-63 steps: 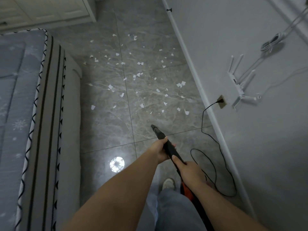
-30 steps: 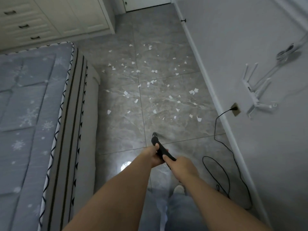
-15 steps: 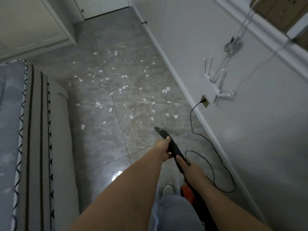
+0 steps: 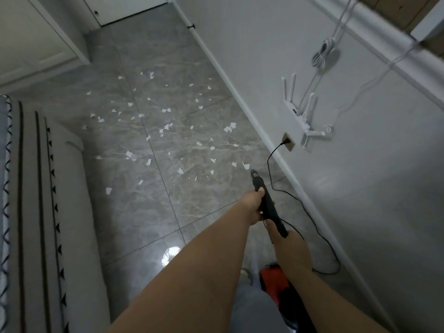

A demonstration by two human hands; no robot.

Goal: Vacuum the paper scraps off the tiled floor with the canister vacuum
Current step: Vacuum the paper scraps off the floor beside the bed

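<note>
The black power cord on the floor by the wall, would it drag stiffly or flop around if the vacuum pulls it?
The power cord lies in slack loops, so it's probably floppy. Plugged into the wall outlet, it would likely pull taut there.

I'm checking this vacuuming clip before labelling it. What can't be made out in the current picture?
- Vacuum body: head view, only an orange patch shows behind the right forearm.
- Nozzle tip: too small and dark to tell whether it touches the floor.
- Right hand: the grip on the wand is hidden under the hand.
- Bed: cut off by the left edge.
- Paper scraps: the far ones are too small to count.
</note>
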